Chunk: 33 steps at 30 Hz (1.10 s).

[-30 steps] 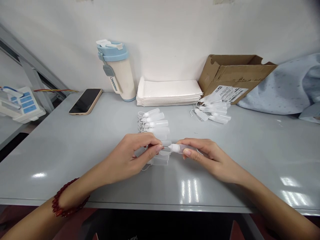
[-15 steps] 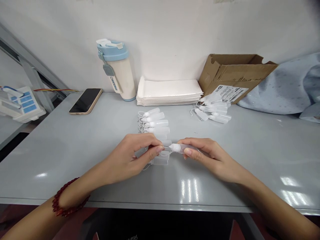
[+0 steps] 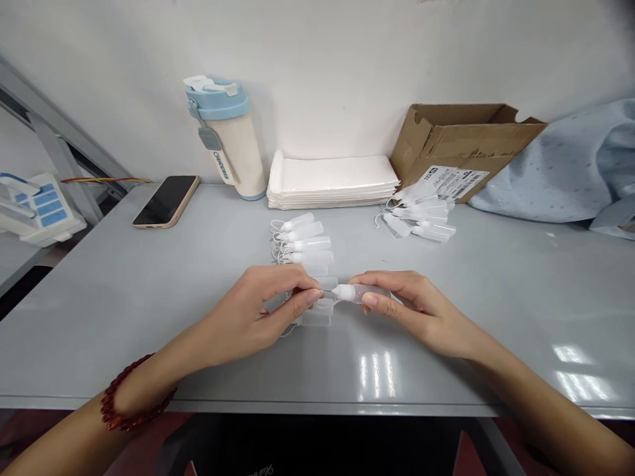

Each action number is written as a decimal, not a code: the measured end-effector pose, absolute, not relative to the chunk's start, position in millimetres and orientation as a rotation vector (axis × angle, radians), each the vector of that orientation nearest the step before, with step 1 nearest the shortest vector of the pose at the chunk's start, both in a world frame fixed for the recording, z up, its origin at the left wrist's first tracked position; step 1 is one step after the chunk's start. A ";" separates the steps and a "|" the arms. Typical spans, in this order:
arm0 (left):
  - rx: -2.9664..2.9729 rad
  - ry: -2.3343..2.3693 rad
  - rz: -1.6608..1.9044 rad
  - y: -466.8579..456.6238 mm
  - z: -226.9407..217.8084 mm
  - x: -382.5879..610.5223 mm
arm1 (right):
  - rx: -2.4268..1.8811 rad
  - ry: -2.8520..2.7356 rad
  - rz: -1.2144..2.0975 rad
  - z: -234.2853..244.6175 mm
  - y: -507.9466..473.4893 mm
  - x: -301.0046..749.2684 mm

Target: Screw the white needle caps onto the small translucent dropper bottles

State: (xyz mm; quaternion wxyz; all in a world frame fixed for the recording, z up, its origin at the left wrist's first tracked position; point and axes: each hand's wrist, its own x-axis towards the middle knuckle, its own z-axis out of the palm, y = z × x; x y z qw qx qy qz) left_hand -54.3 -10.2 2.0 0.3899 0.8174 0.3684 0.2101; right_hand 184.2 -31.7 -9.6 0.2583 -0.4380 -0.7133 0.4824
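My right hand is closed around a small translucent needle-tip bottle with a white nozzle, lying roughly level and pointing left. Thumb and fingertips of my left hand are pinched together just left of the nozzle. A thin dark needle runs from the nozzle to those fingertips. Whatever small part they grip is hidden. A white loop hangs below the needle. Just beyond and beneath my hands, a row of similar bottles with white loops lies on the grey table, partly covered by the left hand.
A second pile of small bottles lies before an open cardboard box. White padded envelopes are stacked against the wall, beside a cream tumbler with a blue lid. A phone lies farther left. Pale blue fabric rests at right.
The view has shifted slightly, so everything sits a little farther left. Both hands keep the same hold and nearly the same spacing.
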 end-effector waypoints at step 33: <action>2.099 0.921 0.556 -9.6 0.3 -53.7 | -1.180 -1.938 1.306 -8.8 -33.5 182.8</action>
